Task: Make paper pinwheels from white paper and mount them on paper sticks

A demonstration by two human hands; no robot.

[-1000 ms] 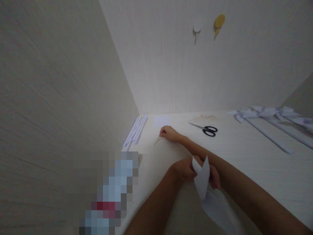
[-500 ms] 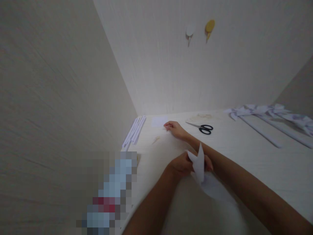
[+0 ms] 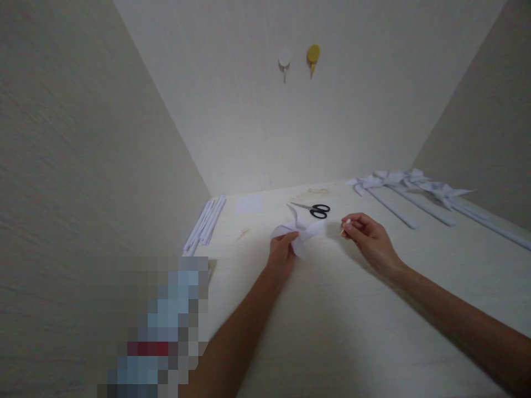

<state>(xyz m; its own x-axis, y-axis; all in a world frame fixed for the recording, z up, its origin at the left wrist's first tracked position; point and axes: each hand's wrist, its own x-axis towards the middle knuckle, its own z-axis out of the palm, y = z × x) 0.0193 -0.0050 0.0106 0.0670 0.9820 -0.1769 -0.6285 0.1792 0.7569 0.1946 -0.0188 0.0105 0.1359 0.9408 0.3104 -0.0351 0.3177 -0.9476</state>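
My left hand [image 3: 282,251] is closed on a white paper pinwheel [image 3: 299,235], its folded blades spreading out past the thumb. To the right of it, my right hand [image 3: 369,237] is raised over the table, thumb and fingertips pinched on a small pale piece [image 3: 347,223] whose kind I cannot make out. The two hands are apart. Scissors [image 3: 317,210] with black handles lie just beyond the pinwheel. A few thin tan sticks [image 3: 244,232] rest on the table left of my left hand.
White paper tubes [image 3: 205,224] are stacked at the left edge, beside a flat paper square [image 3: 249,203]. Pinwheels on sticks [image 3: 392,207] lie at the right. Tan bits [image 3: 317,191] lie near the back wall, which bears a white hook [image 3: 284,57] and a yellow hook [image 3: 313,54].
My right hand has left the paper square and come across to the right with a small pale piece. My left hand has carried the pinwheel forward, out from under the right forearm. The view has shifted.
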